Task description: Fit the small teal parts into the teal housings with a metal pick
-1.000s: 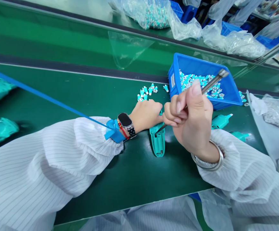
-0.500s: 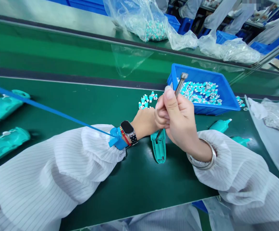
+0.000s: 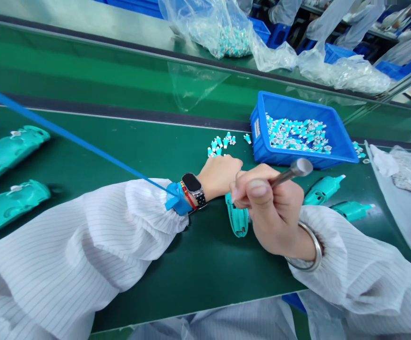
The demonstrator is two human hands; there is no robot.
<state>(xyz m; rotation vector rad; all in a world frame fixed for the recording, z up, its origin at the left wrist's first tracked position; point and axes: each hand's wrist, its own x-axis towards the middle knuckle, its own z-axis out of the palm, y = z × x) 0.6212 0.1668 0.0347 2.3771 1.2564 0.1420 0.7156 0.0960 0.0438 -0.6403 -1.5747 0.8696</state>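
Gripping a metal tool (image 3: 290,172), the right hand (image 3: 276,212) has its fingers (image 3: 255,177) curled tight round the shaft, the blunt round end sticking up past the thumb and the lower end hidden. The left hand (image 3: 221,177) is half folded just beside it, knuckles up; its fingertips are out of sight behind the right hand, so I cannot tell how far they are parted or what they hold. Below the two hands a teal shell (image 3: 239,219) lies on the green surface (image 3: 191,283), hollow side up, its far end covered by the hands. A watch (image 3: 191,183), a red bracelet (image 3: 191,200) and a blue band (image 3: 179,203) with a blue cord (image 3: 74,139) sit at the left wrist; a bangle (image 3: 316,250) rings the right. Just beyond the left hand is a loose cluster of small teal and white parts (image 3: 218,142). Right of that stands a blue bin (image 3: 297,161) with many more such parts inside. Two shells (image 3: 323,190) lie to the right, near the right sleeve (image 3: 361,259), and others (image 3: 16,148) well to the left. Behind the bin, a clear bag (image 3: 233,42) of parts rests on a ledge.
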